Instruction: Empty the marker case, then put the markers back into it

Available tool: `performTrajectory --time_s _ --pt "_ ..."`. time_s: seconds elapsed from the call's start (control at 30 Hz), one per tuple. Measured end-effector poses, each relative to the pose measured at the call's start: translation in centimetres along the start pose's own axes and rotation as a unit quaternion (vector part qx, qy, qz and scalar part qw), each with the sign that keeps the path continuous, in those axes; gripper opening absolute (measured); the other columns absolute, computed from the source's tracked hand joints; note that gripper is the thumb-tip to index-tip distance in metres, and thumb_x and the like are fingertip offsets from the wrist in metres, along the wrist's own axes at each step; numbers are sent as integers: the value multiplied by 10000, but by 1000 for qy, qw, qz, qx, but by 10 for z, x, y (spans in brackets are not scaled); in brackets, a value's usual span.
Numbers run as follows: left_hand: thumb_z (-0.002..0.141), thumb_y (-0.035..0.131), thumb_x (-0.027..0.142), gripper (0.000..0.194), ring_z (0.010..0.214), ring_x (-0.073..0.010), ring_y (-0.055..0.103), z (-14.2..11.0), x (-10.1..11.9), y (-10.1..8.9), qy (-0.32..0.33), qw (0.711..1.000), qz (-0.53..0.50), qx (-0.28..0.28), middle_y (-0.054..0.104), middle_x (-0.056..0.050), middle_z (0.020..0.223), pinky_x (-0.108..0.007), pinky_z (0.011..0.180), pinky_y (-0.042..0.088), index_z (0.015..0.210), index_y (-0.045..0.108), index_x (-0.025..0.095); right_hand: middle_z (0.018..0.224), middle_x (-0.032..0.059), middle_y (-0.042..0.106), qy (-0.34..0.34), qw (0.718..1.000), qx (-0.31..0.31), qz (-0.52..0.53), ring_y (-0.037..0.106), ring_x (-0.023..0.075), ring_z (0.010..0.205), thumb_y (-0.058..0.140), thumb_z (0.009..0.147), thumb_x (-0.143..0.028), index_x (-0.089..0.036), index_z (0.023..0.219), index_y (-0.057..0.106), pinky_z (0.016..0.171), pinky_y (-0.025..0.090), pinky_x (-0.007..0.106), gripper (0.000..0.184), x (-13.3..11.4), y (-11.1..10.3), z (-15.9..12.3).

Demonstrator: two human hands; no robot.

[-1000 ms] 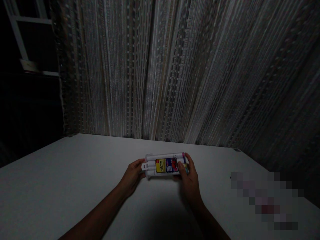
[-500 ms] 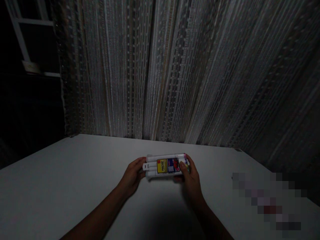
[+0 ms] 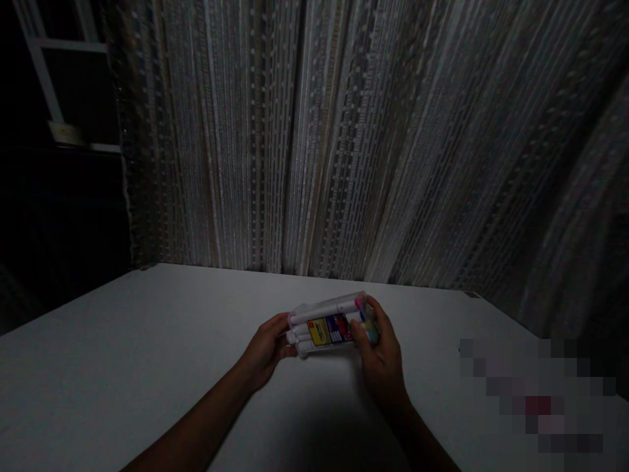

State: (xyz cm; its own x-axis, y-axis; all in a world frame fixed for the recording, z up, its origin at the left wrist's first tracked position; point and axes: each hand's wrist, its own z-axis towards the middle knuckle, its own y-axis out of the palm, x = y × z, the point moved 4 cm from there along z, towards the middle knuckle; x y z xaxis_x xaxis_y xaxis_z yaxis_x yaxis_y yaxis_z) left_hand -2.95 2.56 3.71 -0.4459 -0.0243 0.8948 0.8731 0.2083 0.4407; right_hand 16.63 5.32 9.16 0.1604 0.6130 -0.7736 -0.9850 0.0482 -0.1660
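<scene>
Clear plastic marker case (image 3: 328,329), gripped endwise by left hand (image 3: 264,351) and right hand (image 3: 386,354) over the tabletop (image 3: 147,354), short of its far edge, should handle light, stiff and slippery; support both ends.

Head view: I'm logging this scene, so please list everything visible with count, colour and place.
case: 1, clear, between both hands
markers: several, white with coloured ends, inside the case
label: 1, yellow and dark blue, on the case
table: 1, white, beneath the hands
curtain: at least 1, grey, behind the table
frame: 1, pale, upper left
small object: 1, pale, by the frame
pixelated patch: 1, mixed colours, right, contents hidden
forearms: 2, bare, lower edge
left hand: 1, bare, holding case's left end
right hand: 1, bare, gripping right end
</scene>
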Motion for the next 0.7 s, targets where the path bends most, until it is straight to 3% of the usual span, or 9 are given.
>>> performTrajectory --time_s 0.27,0.53,0.7 --pt "779 562 311 287 672 -148 602 1 -2 0 -17 1000 5 -21 615 -118 975 -202 496 497 998 576 126 1132 96 536 -11 1000 3 -21 527 239 1034 498 819 -410 -236 1249 484 844 462 380 464 -3 -1 1" --pt "743 623 319 258 686 -163 597 1 2 -1 11 1000 -18 -17 616 -126 952 -261 555 518 871 559 104 1160 98 541 41 999 11 21 537 234 1017 515 795 -451 -223 1241 481 872 450 402 502 5 0 2" --pt "683 690 274 351 681 -155 601 2 0 -4 14 1000 -1 -18 630 -108 906 -261 602 518 957 544 111 1089 106 572 123 990 16 66 572 233 918 545 740 -517 -187 1217 477 740 506 366 584 12 1 2"
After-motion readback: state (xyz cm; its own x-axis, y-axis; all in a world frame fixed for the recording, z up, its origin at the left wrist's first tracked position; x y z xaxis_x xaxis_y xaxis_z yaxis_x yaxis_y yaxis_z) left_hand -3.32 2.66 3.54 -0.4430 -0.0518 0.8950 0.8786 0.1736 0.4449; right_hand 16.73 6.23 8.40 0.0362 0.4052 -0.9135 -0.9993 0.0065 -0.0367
